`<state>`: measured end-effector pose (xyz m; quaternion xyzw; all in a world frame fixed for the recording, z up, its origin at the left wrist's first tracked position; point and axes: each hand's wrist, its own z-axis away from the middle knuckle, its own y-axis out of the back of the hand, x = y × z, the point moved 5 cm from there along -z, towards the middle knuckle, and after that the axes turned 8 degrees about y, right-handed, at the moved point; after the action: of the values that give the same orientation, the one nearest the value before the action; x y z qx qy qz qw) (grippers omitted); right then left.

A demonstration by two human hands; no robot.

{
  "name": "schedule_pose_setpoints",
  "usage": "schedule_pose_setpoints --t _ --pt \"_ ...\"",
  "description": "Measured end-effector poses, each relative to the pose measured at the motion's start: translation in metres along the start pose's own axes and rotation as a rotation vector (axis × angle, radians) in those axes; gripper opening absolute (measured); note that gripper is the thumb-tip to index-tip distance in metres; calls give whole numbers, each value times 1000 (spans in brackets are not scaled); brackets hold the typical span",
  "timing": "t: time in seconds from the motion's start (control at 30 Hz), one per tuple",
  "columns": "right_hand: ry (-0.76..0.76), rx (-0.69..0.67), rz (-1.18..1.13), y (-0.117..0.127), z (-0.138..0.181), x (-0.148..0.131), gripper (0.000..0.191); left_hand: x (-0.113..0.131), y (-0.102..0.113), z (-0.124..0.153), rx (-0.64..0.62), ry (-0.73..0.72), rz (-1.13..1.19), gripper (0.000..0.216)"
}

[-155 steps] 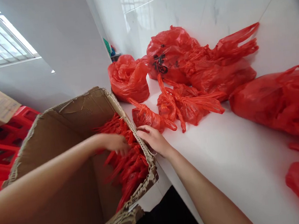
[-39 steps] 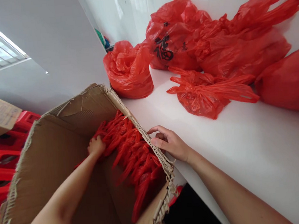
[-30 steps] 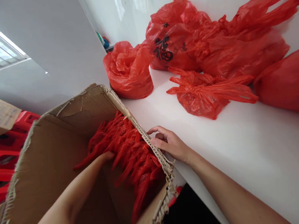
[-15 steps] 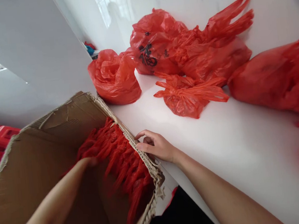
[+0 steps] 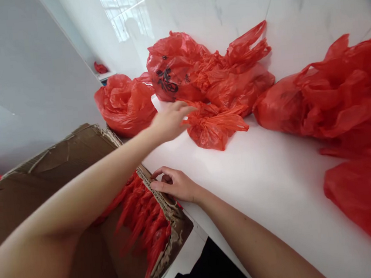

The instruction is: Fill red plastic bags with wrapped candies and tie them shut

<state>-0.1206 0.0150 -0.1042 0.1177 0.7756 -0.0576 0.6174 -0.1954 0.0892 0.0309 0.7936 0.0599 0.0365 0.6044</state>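
My left hand (image 5: 172, 120) reaches over the box edge above the white table, fingers stretched out and nothing seen in its grasp. Its fingertips are at the knotted handles of a small tied red plastic bag (image 5: 209, 134); whether they touch it I cannot tell. My right hand (image 5: 173, 184) is closed, thumb and curled forefinger on the torn rim of a large cardboard box (image 5: 156, 190). Inside the box, along that wall, lie several small tied red plastic bags (image 5: 148, 225), partly hidden by my left forearm.
Behind the small bag stand a rounded red bag (image 5: 126, 105) and a larger red bag with black lettering (image 5: 178, 65). More red bags (image 5: 339, 98) lie at the right of the white table (image 5: 258, 184). A tiled wall (image 5: 212, 5) rises behind.
My left hand has come up out of the box and moved right, across its edge to the small tied bag. My right hand stays at the rim. The view has shifted right.
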Motion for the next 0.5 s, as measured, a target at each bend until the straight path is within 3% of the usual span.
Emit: schedule_pose_setpoints --t 0.1,0.17,0.23,0.3,0.4,0.5 --pt "-4 16 18 1 1 1 50 23 -54 -34 -79 -17 51 48" --pt "-11 19 18 2 1 1 51 18 -61 -43 -73 0 89 40" --pt "-13 12 9 2 0 0 51 5 -46 -38 -62 10 130 39" --pt "-14 1 -4 1 0 0 50 -13 -15 -21 -44 59 242 40" --pt "-5 -4 -21 1 -1 1 47 -57 41 27 67 360 801 37" --pt "15 -1 -25 0 0 1 45 -106 69 92 33 704 1168 41"
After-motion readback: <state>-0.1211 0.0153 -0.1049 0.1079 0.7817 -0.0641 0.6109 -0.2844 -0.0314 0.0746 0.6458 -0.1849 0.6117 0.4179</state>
